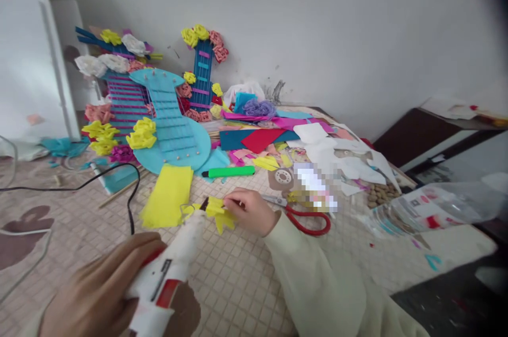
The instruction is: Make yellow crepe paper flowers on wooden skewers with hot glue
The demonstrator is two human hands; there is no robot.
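Observation:
My left hand [101, 279] is wrapped round a white glue gun [174, 255] with a red trigger, its nozzle pointing away from me. The dark tip meets a yellow paper flower [218, 214], which my right hand [251, 211] pinches between thumb and fingers. Just left of the flower lies a sheet of yellow crepe paper [169, 197]. Red-handled scissors [307, 219] rest by my right wrist. Beyond my hands is a green marker [231, 171]. Part of the flower is hidden behind the nozzle and my fingers.
Several flower-decorated paper harps or guitars, one light blue [170, 130], lean at the back left. Coloured paper scraps [262, 141] spread across the table's far side. A plastic bottle [432, 205] lies at the right near some nuts [381, 195]. A black cord [107, 170] crosses the left.

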